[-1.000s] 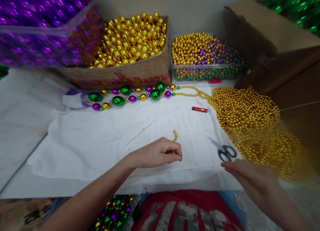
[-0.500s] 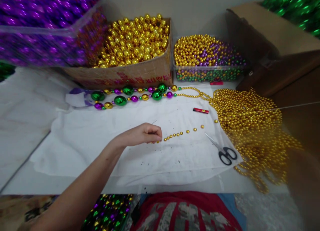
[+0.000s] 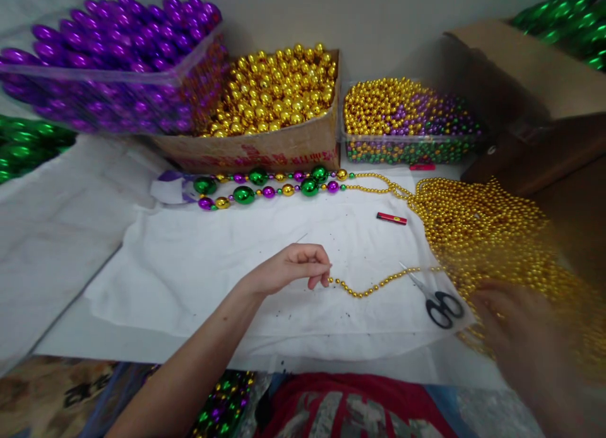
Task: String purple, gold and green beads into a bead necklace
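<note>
Right hand [image 3: 530, 343], just right of the scissors [image 3: 439, 304], is smeared by blur; fingers and grip cannot be made out. Gold bead heap [image 3: 492, 230], behind the scissors, blurs toward its right side and is cut by the frame edge. Left of the scissors, the left hand [image 3: 288, 274] covers the end of the strand [image 3: 374, 289]; hold undetermined. Dark specks [image 3: 348, 313] there: too small to identify.

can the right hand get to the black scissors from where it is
Probably yes. The right hand, blurred, sits just right of the black-handled metal scissors on the white cloth, with nothing between them; a thin gold bead strand only crosses near the blade tips.
</note>
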A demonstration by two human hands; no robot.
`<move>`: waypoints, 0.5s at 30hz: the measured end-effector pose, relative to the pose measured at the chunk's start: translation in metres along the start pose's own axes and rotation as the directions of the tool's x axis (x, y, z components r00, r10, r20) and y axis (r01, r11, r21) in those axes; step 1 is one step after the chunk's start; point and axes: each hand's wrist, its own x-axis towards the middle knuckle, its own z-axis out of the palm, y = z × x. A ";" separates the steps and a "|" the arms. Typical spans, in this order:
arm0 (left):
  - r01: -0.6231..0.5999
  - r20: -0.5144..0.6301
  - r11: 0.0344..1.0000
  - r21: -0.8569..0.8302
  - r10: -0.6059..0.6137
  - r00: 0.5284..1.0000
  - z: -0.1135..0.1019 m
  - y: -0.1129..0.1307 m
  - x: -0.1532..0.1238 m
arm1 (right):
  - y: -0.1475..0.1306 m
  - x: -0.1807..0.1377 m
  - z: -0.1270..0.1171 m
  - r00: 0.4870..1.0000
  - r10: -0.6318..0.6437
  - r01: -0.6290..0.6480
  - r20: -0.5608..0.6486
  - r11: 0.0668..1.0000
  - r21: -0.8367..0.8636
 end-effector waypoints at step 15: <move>-0.026 0.113 0.990 0.137 0.010 0.994 0.029 0.014 0.021 | -0.119 0.054 -0.003 0.826 -0.064 -0.489 0.560 0.412 0.769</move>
